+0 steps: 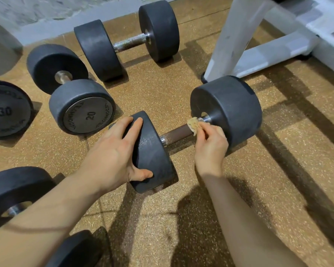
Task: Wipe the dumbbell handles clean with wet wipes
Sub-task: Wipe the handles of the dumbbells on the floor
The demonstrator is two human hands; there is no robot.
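A black dumbbell lies on the floor in front of me, its near weight (152,151) at centre and its far weight (228,108) to the right. My left hand (114,151) holds the near weight, fingers over the top and thumb against its side. My right hand (210,145) pinches a crumpled, brown-stained wet wipe (193,125) against the right end of the rusty brown handle (178,134), close to the far weight. The part of the handle under the wipe is hidden.
Other black dumbbells lie around: one at the back (127,41), one marked 20 (71,89) to the left, one marked 30 (8,110) at the far left, another at the lower left (17,191). A white metal frame (239,39) stands at the back right on the speckled floor.
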